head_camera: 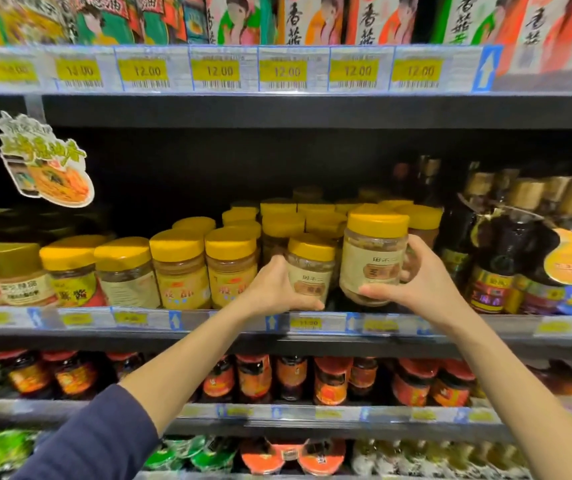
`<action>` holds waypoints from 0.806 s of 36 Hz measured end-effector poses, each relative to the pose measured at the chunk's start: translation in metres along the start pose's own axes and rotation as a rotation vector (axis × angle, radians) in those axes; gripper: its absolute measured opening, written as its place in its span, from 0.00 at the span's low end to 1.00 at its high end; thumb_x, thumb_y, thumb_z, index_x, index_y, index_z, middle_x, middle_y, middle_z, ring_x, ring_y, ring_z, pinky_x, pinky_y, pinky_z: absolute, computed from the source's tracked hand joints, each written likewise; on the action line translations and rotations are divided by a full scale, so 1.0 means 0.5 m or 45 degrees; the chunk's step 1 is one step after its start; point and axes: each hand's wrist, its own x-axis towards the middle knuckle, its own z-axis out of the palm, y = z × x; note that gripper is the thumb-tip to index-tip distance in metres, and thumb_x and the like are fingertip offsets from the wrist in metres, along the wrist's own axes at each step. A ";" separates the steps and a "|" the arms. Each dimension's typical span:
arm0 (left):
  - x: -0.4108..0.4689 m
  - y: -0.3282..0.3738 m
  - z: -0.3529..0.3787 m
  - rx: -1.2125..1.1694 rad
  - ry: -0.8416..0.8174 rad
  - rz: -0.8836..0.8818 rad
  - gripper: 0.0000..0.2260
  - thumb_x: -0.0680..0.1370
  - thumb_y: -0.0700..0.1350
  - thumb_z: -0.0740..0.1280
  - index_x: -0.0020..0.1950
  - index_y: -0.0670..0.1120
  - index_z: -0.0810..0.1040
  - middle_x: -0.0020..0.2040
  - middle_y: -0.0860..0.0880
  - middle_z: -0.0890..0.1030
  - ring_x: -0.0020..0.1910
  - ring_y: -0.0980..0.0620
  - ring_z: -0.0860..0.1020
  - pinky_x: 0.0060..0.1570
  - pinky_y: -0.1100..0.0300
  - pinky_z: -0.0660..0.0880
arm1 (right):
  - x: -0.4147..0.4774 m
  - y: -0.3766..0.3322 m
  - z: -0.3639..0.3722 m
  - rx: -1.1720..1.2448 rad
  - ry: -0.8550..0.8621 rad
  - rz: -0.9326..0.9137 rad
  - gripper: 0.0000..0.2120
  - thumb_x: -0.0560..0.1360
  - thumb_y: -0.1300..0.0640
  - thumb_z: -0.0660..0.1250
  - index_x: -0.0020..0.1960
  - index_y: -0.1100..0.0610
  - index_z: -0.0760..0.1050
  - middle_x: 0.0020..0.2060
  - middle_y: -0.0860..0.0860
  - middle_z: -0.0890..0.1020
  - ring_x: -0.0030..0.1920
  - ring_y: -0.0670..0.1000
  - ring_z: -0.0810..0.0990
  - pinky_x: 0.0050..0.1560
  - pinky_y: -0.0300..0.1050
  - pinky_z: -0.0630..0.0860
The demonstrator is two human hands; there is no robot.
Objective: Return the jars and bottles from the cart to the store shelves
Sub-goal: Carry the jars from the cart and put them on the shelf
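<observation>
On the far left, a cut-out paper shelf sign showing a plate of noodles hangs from the upper shelf edge. Below it, a row of clear plastic jars with yellow lids stands along the front of the grey middle shelf, with more of the same behind.

The person's left hand, its arm in a pushed-up dark blue sleeve, is wrapped around a small clear jar with a yellow lid and a cream label. The thumb lies under the jar's near bottom edge and the fingers reach behind its left side. This jar sits upright at the shelf's front edge, just above a yellow price tag.

Just to its right, the right hand grips a larger clear jar with a yellow lid and cream label, thumb under the base and fingers curled round its right side. That jar is held slightly tilted, its bottom raised off the shelf.

Farther right stand dark glass bottles with gold caps.
</observation>
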 end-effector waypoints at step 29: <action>-0.079 0.049 0.022 0.306 0.423 -0.065 0.49 0.63 0.50 0.79 0.72 0.54 0.49 0.61 0.42 0.72 0.62 0.39 0.72 0.58 0.47 0.73 | -0.003 0.025 0.011 0.020 -0.154 -0.017 0.37 0.58 0.61 0.79 0.62 0.55 0.67 0.59 0.50 0.78 0.59 0.48 0.77 0.59 0.47 0.76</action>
